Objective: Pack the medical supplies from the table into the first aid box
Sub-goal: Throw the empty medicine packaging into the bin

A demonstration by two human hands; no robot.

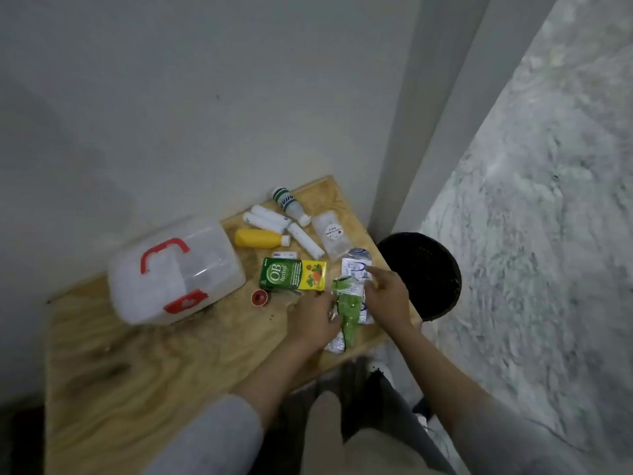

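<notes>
The white first aid box (pixel 176 272) with a red handle and red latch stands shut at the table's left. My left hand (pixel 313 317) grips the green sachets (pixel 349 311) near the front right edge. My right hand (pixel 387 294) rests on the silver blister packs (pixel 356 265), fingers spread. A green and yellow herbal medicine carton (pixel 293 274) lies between the box and my hands. Behind it are a yellow bottle (pixel 260 238), three white tubes (pixel 270 219), a white bottle with a green label (pixel 291 204) and a clear plastic pouch (pixel 330 234).
The wooden table (pixel 144 365) stands in a corner against a white wall. A small red cap (pixel 259 297) lies in front of the carton. A black bin (pixel 421 272) sits on the floor just right of the table.
</notes>
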